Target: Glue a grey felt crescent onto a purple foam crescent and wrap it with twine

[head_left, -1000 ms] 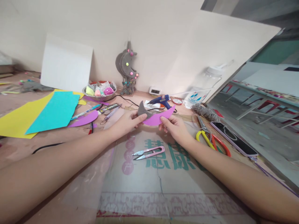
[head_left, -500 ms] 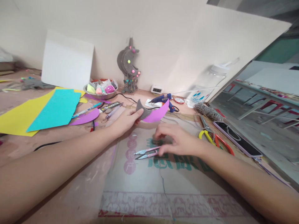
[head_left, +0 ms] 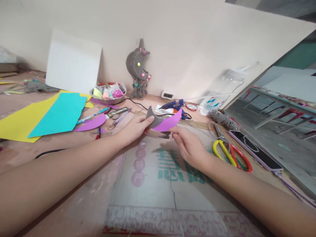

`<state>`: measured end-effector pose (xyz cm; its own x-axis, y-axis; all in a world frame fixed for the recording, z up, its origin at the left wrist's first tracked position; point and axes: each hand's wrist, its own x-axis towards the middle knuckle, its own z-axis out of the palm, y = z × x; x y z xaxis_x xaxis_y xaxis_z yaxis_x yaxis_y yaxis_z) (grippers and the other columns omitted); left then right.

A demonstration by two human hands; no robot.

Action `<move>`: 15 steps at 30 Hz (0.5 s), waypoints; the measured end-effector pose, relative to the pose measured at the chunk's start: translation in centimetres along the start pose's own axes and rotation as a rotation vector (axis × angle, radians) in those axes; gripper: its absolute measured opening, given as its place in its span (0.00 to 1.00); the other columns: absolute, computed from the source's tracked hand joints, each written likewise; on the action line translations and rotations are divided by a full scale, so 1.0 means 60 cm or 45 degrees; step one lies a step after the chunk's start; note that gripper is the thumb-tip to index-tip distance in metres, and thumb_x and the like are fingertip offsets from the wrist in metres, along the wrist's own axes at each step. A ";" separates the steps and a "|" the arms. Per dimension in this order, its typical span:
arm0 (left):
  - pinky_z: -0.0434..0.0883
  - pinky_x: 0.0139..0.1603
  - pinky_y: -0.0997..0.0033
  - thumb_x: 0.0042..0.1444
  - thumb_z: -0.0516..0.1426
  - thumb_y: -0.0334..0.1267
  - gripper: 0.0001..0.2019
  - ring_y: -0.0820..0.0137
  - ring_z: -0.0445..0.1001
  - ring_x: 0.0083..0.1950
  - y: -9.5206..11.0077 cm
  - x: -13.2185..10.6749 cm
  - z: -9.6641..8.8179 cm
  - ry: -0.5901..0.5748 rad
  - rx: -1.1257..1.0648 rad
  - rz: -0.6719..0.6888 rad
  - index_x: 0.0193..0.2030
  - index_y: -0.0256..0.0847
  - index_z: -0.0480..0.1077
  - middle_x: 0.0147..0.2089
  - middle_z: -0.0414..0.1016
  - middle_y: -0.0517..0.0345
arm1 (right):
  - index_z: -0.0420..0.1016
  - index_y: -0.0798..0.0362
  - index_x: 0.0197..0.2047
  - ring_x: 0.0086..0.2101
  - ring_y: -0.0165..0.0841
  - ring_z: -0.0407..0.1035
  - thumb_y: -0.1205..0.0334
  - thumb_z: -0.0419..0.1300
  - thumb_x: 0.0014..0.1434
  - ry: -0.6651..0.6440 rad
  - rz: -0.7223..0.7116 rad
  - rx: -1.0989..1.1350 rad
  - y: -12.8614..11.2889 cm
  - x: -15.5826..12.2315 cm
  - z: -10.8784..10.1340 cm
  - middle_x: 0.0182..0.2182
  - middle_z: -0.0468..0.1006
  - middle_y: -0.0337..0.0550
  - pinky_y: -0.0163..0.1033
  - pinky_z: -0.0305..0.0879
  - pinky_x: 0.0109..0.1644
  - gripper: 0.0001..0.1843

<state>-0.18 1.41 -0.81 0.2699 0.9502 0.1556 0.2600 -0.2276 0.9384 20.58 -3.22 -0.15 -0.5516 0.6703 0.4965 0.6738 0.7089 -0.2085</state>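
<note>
Between thumb and fingers, my left hand (head_left: 138,127) pinches a grey felt crescent (head_left: 153,116) with a purple felt piece (head_left: 170,121) against it, above the printed board. My right hand (head_left: 189,144) is closed around small thread snips (head_left: 166,135). Their dark blades point left, just under the lower edge of the purple felt; whether they touch it I cannot tell. My right fingers hide most of the snips' handles.
Behind my hands lies a blue glue gun (head_left: 174,104). Scissors with yellow and red handles (head_left: 232,153), a phone (head_left: 255,149) and grey yarn (head_left: 222,119) lie at right. Yellow felt (head_left: 22,120) and turquoise felt (head_left: 59,115) spread at left. A metal bowl (head_left: 108,99) stands by the wall.
My right hand has picked up the snips from the printed board and raised them to the purple felt. My left hand keeps its hold on the felt pieces.
</note>
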 end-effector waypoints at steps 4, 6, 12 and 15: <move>0.54 0.21 0.75 0.56 0.50 0.53 0.21 0.76 0.58 0.20 -0.003 -0.004 0.000 -0.062 0.033 -0.018 0.19 0.39 0.61 0.18 0.60 0.63 | 0.66 0.52 0.49 0.35 0.37 0.69 0.56 0.57 0.58 0.093 0.026 -0.055 0.014 0.002 -0.008 0.37 0.75 0.47 0.41 0.64 0.38 0.17; 0.54 0.21 0.75 0.55 0.51 0.53 0.21 0.76 0.58 0.20 -0.004 -0.006 0.000 -0.128 0.049 -0.007 0.20 0.39 0.60 0.19 0.59 0.64 | 0.68 0.50 0.48 0.36 0.37 0.70 0.59 0.58 0.57 0.087 -0.035 -0.128 0.018 0.001 -0.004 0.36 0.77 0.46 0.41 0.63 0.39 0.15; 0.54 0.20 0.75 0.55 0.51 0.52 0.20 0.76 0.57 0.20 -0.001 -0.008 0.004 -0.239 0.043 -0.027 0.20 0.39 0.58 0.18 0.58 0.64 | 0.70 0.52 0.48 0.38 0.35 0.70 0.67 0.51 0.60 0.032 -0.215 -0.260 0.023 0.003 0.016 0.38 0.78 0.46 0.40 0.61 0.41 0.14; 0.55 0.20 0.76 0.55 0.51 0.51 0.19 0.76 0.58 0.20 0.001 -0.009 0.006 -0.278 0.010 0.013 0.21 0.39 0.61 0.17 0.57 0.64 | 0.70 0.52 0.49 0.38 0.35 0.70 0.67 0.49 0.61 0.020 -0.229 -0.272 0.022 0.006 0.018 0.37 0.78 0.46 0.40 0.60 0.40 0.15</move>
<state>0.01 0.80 -0.98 0.4666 0.8794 0.0942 0.2629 -0.2396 0.9346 20.74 -1.82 -1.17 -0.6654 0.5331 0.5226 0.6549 0.7529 0.0658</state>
